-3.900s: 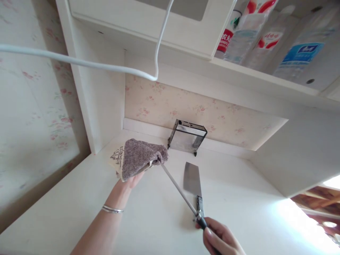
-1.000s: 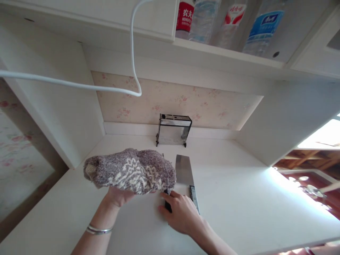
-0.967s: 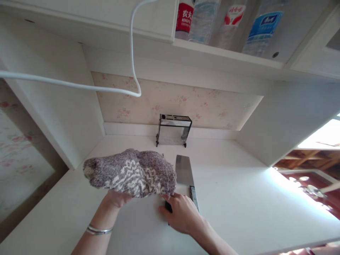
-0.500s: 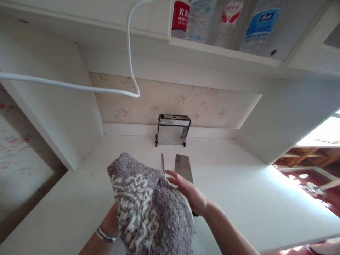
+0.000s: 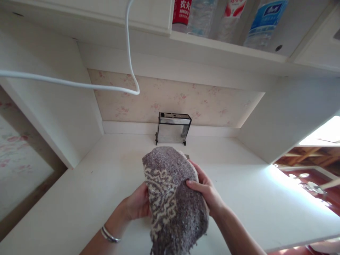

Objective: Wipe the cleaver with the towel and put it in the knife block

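A thick fuzzy grey towel (image 5: 170, 198) with a cream wavy pattern and a frayed lower edge is held up in front of me. My left hand (image 5: 139, 202), with a silver bangle at the wrist, grips its left edge, the fingers partly behind the cloth. On the right edge, my right hand (image 5: 207, 191) pinches it, thumb on the front and the other fingers mostly behind. Just past the towel's upper right side, a small corner of a metal blade (image 5: 187, 156) shows on the white counter (image 5: 124, 156); the rest is covered from view.
A clear-sided stand with a black and silver frame (image 5: 174, 129) stands against the back wall. Overhead, a shelf (image 5: 225, 47) holds several plastic bottles (image 5: 267, 23). A white cable (image 5: 106, 86) hangs across the upper left. White panels flank the counter on both sides.
The towel has moved right and now hides most of the blade and the thin rod beside it. My right hand has closed on the towel's edge, and my left hand shows more.
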Demonstrator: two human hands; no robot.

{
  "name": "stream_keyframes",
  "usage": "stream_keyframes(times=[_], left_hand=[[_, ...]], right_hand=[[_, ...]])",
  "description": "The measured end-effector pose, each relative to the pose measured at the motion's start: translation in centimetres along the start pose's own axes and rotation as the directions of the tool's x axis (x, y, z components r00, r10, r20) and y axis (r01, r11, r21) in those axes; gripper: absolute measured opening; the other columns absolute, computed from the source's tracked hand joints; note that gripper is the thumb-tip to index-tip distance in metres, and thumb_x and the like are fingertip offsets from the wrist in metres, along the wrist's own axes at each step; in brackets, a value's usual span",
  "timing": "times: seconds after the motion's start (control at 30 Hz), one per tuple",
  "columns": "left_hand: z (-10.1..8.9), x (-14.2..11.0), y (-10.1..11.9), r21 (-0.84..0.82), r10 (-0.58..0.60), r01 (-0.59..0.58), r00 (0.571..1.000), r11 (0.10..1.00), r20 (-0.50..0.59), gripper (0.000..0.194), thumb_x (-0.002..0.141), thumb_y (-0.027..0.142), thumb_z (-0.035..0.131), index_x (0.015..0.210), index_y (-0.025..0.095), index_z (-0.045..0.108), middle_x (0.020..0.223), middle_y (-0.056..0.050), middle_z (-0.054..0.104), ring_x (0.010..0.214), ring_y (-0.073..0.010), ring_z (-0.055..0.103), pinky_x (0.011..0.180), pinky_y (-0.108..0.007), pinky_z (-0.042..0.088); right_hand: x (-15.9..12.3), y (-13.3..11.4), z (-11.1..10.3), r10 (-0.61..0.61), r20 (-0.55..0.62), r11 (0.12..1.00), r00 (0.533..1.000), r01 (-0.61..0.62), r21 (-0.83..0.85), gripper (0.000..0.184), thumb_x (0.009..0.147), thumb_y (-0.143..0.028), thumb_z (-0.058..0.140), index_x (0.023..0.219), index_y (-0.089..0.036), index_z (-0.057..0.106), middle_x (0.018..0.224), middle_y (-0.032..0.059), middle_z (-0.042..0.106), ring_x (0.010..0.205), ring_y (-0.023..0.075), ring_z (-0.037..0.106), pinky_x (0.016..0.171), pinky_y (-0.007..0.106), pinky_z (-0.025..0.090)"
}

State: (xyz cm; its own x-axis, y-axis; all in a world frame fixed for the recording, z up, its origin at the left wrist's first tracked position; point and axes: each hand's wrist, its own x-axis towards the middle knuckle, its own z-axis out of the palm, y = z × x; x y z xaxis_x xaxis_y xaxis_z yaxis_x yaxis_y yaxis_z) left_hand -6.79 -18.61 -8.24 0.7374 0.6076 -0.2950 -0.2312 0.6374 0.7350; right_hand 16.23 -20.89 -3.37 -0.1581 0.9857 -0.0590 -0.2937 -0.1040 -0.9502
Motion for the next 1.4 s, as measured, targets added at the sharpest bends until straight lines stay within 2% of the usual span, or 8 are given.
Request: stream_keyframes(times=[0.13,0.33,0.43,0.6,0.87,1.0,1.1,1.4], left_hand=[[1.3,0.6,1.0,-0.16,0.081,-0.04,0.964,0.986,0.255,0.076,0.08,0.075,0.019,0.127,0.025,0.051,0.137,-0.014,0.045,0.09,-0.0303,0.064,0.069,-0.044,0.051],[1.8,0.3,1.7,-0.127,0.203,-0.175,0.946,0.976,0.252,0.067,0.088,0.065,0.015,0.131,0.025,0.046,0.146,-0.015,0.031,0.106,-0.0351,0.056,0.078,-0.049,0.047],[1.4,0.5,1.9,-0.074,0.23,-0.219,0.954,0.973,0.191,0.062,0.09,0.06,0.017,0.128,0.022,0.049,0.138,-0.016,0.04,0.101,-0.0309,0.058,0.083,-0.048,0.045],[0.8,0.9,2.2,0.022,0.255,-0.258,0.963,0.966,0.086,0.057,0.093,0.054,0.021,0.122,0.018,0.054,0.124,-0.016,0.051,0.094,-0.0258,0.059,0.086,-0.044,0.043],[-0.6,1.1,2.0,0.183,0.221,-0.207,0.973,0.961,-0.06,0.049,0.09,0.054,0.035,0.111,0.017,0.059,0.11,-0.011,0.057,0.082,-0.0189,0.059,0.079,-0.036,0.045],[-1.7,1.2,1.8,0.263,0.31,-0.239,0.91,0.935,-0.275,0.039,0.084,0.051,0.052,0.099,0.017,0.063,0.088,-0.004,0.059,0.06,-0.0089,0.05,0.058,-0.024,0.039],[-2.3,1.6,1.6,0.312,0.352,-0.237,0.85,0.92,-0.391,0.034,0.08,0.048,0.057,0.091,0.016,0.063,0.076,0.0,0.054,0.051,-0.0051,0.041,0.048,-0.02,0.03],[-1.9,2.6,0.0,0.463,0.401,-0.184,0.809,0.867,-0.429,0.032,0.078,0.046,0.056,0.08,0.015,0.063,0.068,0.001,0.053,0.052,-0.0079,0.041,0.048,-0.021,0.029]], right_hand=[[-0.1,-3.1,-4.7,-0.161,-0.156,0.969,0.975,0.126,-0.213,0.078,0.074,-0.039,0.064,0.143,-0.033,0.027,0.138,0.0056,0.047,0.109,0.0288,0.058,0.088,0.043,0.049],[0.5,-3.5,-16.6,-0.053,-0.276,0.885,0.96,-0.083,-0.458,0.081,0.076,-0.042,0.061,0.145,-0.031,0.021,0.134,0.0087,0.051,0.106,0.028,0.061,0.089,0.044,0.049],[0.8,-0.9,-23.3,-0.08,-0.406,0.612,0.91,-0.277,-0.741,0.072,0.066,-0.039,0.067,0.132,-0.018,0.048,0.131,0.0159,0.052,0.118,0.0346,0.051,0.1,0.048,0.039],[1.0,1.9,-29.0,-0.262,-0.257,0.232,0.93,-0.198,-0.952,0.055,0.075,-0.045,0.056,0.124,-0.02,0.057,0.141,0.0137,0.041,0.126,0.0312,0.043,0.106,0.042,0.032],[1.3,-1.7,-22.2,-0.491,-0.131,-0.121,0.861,-0.216,-0.969,0.045,0.083,-0.041,0.045,0.121,-0.021,0.057,0.124,0.0116,0.055,0.111,0.0304,0.053,0.096,0.045,0.041],[0.7,-2.6,-13.7,-0.153,0.121,-0.032,0.981,0.117,-0.993,0.037,0.089,-0.035,0.039,0.12,-0.027,0.057,0.108,0.0061,0.064,0.084,0.0196,0.063,0.072,0.031,0.048],[0.4,-2.1,-9.0,0.127,0.301,-0.016,0.945,0.306,-0.952,0.042,0.085,-0.023,0.041,0.123,-0.031,0.055,0.1,0.0035,0.068,0.082,0.019,0.064,0.07,0.027,0.045],[1.1,0.2,-6.9,0.334,0.34,-0.288,0.879,0.439,-0.851,0.041,0.073,-0.011,0.043,0.106,-0.028,0.061,0.068,0.0047,0.066,0.069,0.0256,0.065,0.062,0.029,0.039]])
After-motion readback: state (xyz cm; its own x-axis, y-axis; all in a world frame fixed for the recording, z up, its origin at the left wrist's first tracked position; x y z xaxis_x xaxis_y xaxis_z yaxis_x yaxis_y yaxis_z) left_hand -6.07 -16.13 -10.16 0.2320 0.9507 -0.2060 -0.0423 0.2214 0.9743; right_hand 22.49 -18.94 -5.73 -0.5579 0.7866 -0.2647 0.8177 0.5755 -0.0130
